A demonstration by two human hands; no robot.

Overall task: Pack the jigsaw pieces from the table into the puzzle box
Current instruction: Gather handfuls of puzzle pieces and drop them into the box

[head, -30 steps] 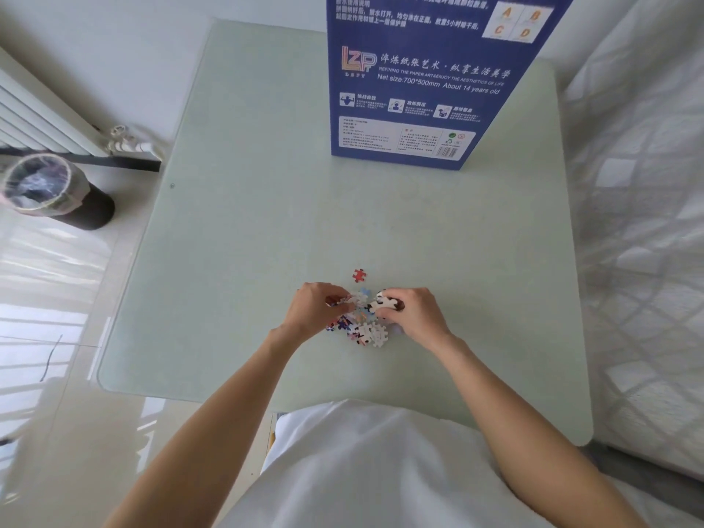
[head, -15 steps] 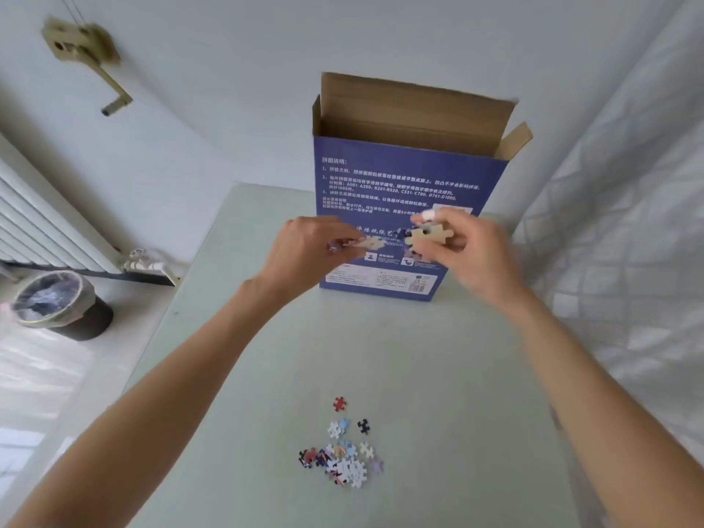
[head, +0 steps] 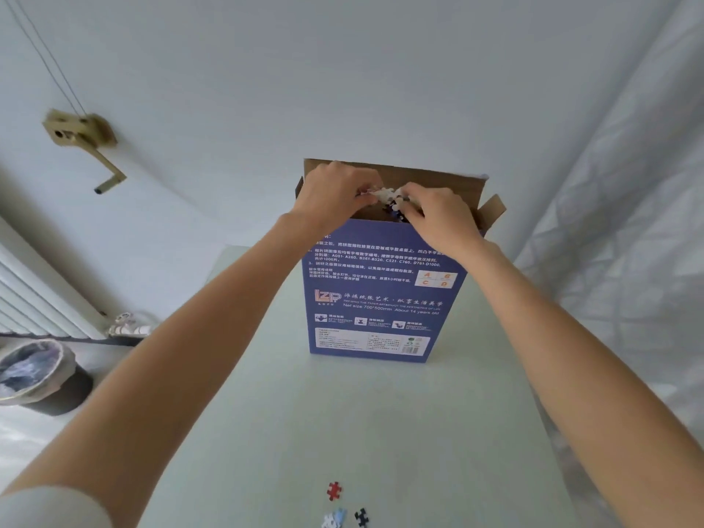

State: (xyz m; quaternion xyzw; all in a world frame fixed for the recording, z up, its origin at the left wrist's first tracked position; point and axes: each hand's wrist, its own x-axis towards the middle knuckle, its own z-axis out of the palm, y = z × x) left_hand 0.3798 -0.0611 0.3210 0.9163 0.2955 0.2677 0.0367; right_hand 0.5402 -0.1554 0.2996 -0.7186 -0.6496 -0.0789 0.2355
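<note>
**Both hands at the box opening, holding pieces**

The tall blue cardboard puzzle box with white printed text (head: 381, 291) stands upright at the far end of the pale green worktop (head: 381, 421). Its brown top flaps are open.

The left hand (head: 335, 192) and the right hand (head: 438, 219) are both raised over the open top of the box, nearly touching one another. The fingers of each hand are curled and pinch a small cluster of white and dark jigsaw pieces (head: 386, 196), held directly above the opening.

At the near edge of the worktop, well apart from the box, loose pieces lie flat: a red jigsaw piece (head: 334, 490), a black jigsaw piece (head: 361, 517) and a light blue and white group of pieces (head: 334, 519).

On the floor to the left stands a dark round waste bin with a plastic liner (head: 38, 375), beside a white radiator (head: 34, 299).
</note>
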